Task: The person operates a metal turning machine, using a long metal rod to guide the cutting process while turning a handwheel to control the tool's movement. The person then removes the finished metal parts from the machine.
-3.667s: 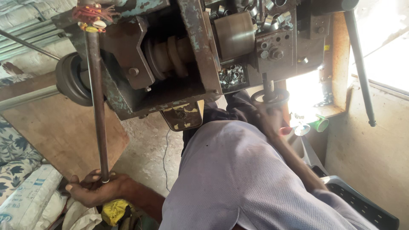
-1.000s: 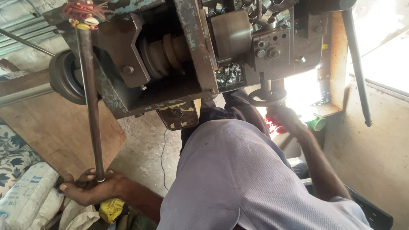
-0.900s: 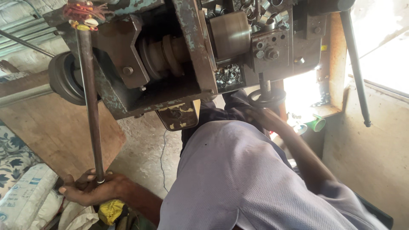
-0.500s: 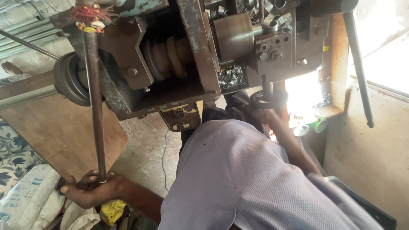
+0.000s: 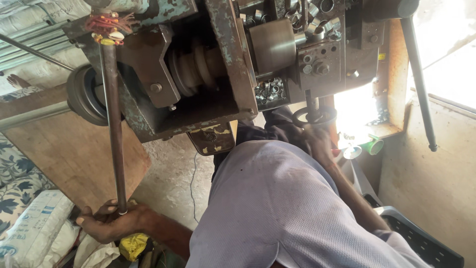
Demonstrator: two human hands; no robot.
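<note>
A big old machine fills the top of the view, its metal flaking with blue-green paint and rust, with a grooved pulley sitting in its middle and a smooth steel drum just to the right of that. A black wheel hangs off its left side. Below it the person's body takes up the lower middle, covered by a pale lilac shirt.

Behind the machine on the left leans a wooden board, and under it a bare concrete floor shows through. White sacks and a flowered cloth lie at the lower left corner.

A long dark rod runs straight down from the machine's upper left, where red thread and small pale beads are tied around it. Its lower end sits in the left hand, whose fingers are curled tight around the tip, low down near the floor and just above a crumpled yellow bag.

The right hand is raised on the other side, up against a small dark ring handle below the machine's right block. It seems to grip the ring, though the glare from the bright opening behind makes the fingers hard to read.

A heap of small shiny metal rings rests in a pocket of the machine, and a little green cup lies near the right hand.
</note>
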